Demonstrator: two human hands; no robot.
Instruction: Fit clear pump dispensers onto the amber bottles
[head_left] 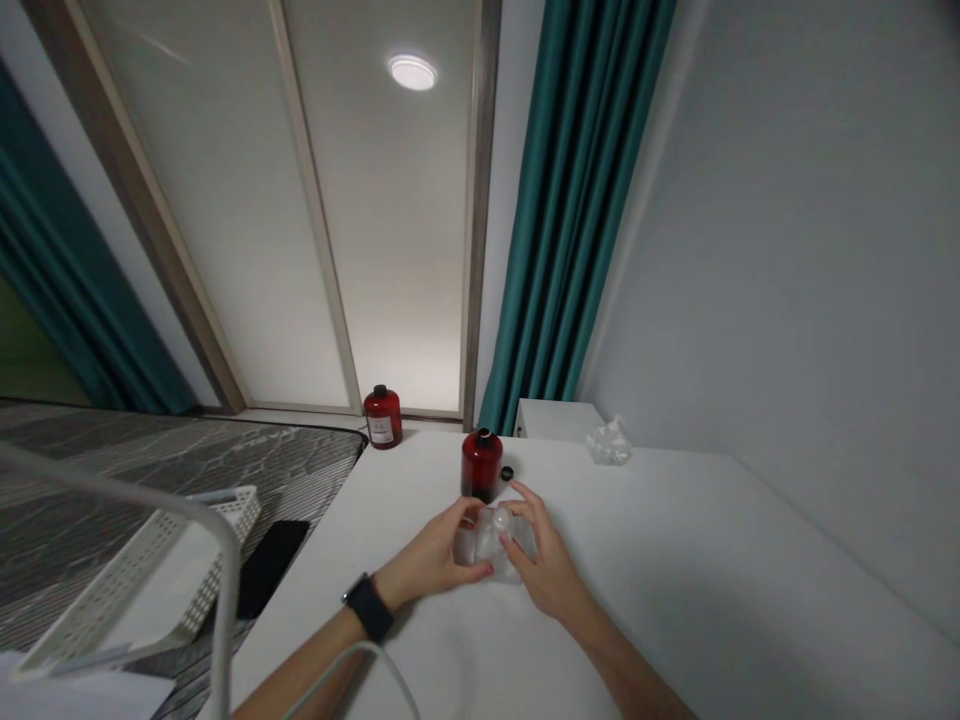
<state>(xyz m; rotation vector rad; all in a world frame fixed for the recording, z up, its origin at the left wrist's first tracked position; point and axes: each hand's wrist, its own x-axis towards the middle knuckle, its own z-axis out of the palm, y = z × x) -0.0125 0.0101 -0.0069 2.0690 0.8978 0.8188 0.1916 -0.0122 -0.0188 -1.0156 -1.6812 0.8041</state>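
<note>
Both hands hold a clear plastic bottle [491, 540] low over the white table [660, 560], with its outline hard to make out. My left hand [433, 552], a black watch [369, 607] on its wrist, wraps the bottle's left side. My right hand [544, 560] grips the right side, fingertips near a small round translucent piece [501, 520] at the top. Just beyond them stands a dark red bottle [481, 465] with its black neck open. A small black cap [507, 474] lies right next to it.
A second dark red bottle [382, 417] with a black cap stands at the far edge. A white perforated basket [150, 580] and a black phone [270, 565] lie left of the table, beside a grey mattress [172, 470]. A crumpled clear bag [609, 442] sits far right.
</note>
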